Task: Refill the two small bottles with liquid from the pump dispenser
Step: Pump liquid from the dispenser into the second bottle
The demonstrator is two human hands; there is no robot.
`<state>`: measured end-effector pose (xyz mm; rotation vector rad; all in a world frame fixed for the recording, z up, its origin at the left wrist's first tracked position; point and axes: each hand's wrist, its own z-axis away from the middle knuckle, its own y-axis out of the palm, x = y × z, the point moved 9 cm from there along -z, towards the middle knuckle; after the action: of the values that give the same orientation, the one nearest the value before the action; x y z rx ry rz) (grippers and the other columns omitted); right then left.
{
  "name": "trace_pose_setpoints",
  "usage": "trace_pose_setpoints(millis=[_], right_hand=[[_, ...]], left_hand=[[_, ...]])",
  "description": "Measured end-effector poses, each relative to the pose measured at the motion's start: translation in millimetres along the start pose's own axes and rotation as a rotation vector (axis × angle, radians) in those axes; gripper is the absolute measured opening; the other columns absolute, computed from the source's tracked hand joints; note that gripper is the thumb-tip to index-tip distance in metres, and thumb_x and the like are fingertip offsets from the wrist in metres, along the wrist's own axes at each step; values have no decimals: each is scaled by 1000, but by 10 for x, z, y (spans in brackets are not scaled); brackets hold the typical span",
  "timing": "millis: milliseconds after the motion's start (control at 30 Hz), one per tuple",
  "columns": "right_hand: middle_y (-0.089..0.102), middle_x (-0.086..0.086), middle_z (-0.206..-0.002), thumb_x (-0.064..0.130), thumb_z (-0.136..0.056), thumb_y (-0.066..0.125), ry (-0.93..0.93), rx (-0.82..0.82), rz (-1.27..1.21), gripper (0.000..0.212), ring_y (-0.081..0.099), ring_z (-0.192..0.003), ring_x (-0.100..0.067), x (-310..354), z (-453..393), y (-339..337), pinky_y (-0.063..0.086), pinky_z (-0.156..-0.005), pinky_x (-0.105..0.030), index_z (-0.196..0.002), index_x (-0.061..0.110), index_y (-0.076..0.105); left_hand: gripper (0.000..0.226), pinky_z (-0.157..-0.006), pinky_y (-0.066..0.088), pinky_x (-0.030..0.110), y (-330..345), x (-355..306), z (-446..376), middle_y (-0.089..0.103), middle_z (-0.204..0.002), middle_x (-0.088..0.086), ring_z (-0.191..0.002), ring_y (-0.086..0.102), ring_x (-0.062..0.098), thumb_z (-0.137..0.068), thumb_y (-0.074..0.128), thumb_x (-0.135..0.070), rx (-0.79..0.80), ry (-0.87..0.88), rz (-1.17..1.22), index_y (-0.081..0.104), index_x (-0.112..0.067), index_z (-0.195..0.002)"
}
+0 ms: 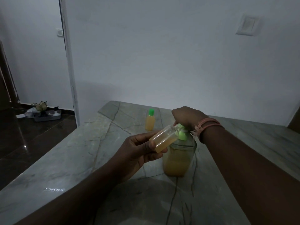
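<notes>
Filling the second little bottle at the pump, middle of the frame.

The left hand (138, 150) pinches a small clear plastic bottle, partly full of yellow-orange liquid (164, 140), near its base between thumb and fingers, tilting it so the open neck meets the green spout. The right hand (186, 117), wrist bent down and wearing pink thread bands, is curled over the green pump head of the large clear dispenser jar of the same liquid (177, 159), apparently pressing it. That little bottle looks light and thin-walled, likely slippery if soapy liquid dribbles, so a low grip on the body seems wise. Further up the grey veined marble counter (65, 168), just above centre, stands the other small bottle with its green cap on (150, 120), upright and well filled.
</notes>
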<state>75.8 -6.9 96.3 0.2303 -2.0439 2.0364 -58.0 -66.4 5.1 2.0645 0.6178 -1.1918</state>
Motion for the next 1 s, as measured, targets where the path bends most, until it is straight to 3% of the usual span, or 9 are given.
trace_pose_setpoints(millis=[100, 200, 333, 533, 733, 833, 933, 1000], right_hand=[[63, -20, -109, 14, -99, 30, -25, 22, 16, 38, 50, -77, -23, 23, -23, -19, 35, -61, -28, -104, -6, 63], [61, -20, -117, 10, -99, 30, -38, -20, 20, 38, 57, -98, -31, 30, -52, -21, 39, -77, -30, -112, -5, 61], [63, -17, -117, 0, -93, 36, -39, -27, 103, 23, 58, -104, -30, 33, -24, 19, 40, -77, -29, -97, -3, 59], [56, -23, -126, 16, -101, 29, -37, 37, -46, 40, 45, -90, -22, 37, -24, -8, 38, -65, -26, -121, -7, 55], [60, -17, -122, 0, -93, 37, -53, -53, 67, 25, 57, -105, -29, 40, -14, -3, 40, -79, -31, -106, -3, 58], [60, -18, -116, -1, -91, 39, -55, -5, 119, 22, 57, -97, -29, 39, -17, 25, 39, -72, -28, -102, -3, 58], [61, -13, -96, 11, -98, 33, -62, 22, 90, 27, 49, -71, -21, 71, -21, -1, 34, -58, -26, -98, 3, 59], [61, -12, -109, 24, -101, 29, -32, -8, 24, 39, 48, -78, -20, 47, -52, -43, 34, -67, -26, -108, 4, 61]], left_hand=[[56, -83, 58, 28, -28, -19, 13, 71, -118, 16, -108, 70, 28, -76, 85, -38, -31, 20, 17, 69, -19, -127], [56, -81, 58, 28, -60, 14, -2, 71, -118, 17, -107, 70, 29, -76, 85, -38, -36, 8, 53, 70, -18, -127], [57, -81, 58, 28, -61, 23, -7, 70, -120, 16, -108, 70, 29, -77, 85, -37, -49, 4, 38, 69, -17, -128], [56, -83, 58, 28, -34, 10, 6, 70, -121, 17, -109, 69, 30, -77, 85, -35, -43, 3, 59, 69, -19, -128], [54, -82, 58, 28, -43, 24, -8, 69, -122, 15, -109, 69, 30, -81, 82, -31, -17, 0, 54, 67, -16, -130], [55, -82, 58, 28, -42, 36, -6, 69, -123, 16, -109, 69, 30, -80, 82, -31, -13, -2, 68, 67, -16, -131], [58, -84, 58, 29, -35, 38, -7, 68, -125, 16, -111, 68, 31, -79, 84, -32, -20, -3, 59, 66, -17, -132], [57, -85, 58, 30, -25, 35, -12, 67, -126, 17, -112, 68, 32, -79, 84, -29, -13, -3, 66, 66, -16, -132]])
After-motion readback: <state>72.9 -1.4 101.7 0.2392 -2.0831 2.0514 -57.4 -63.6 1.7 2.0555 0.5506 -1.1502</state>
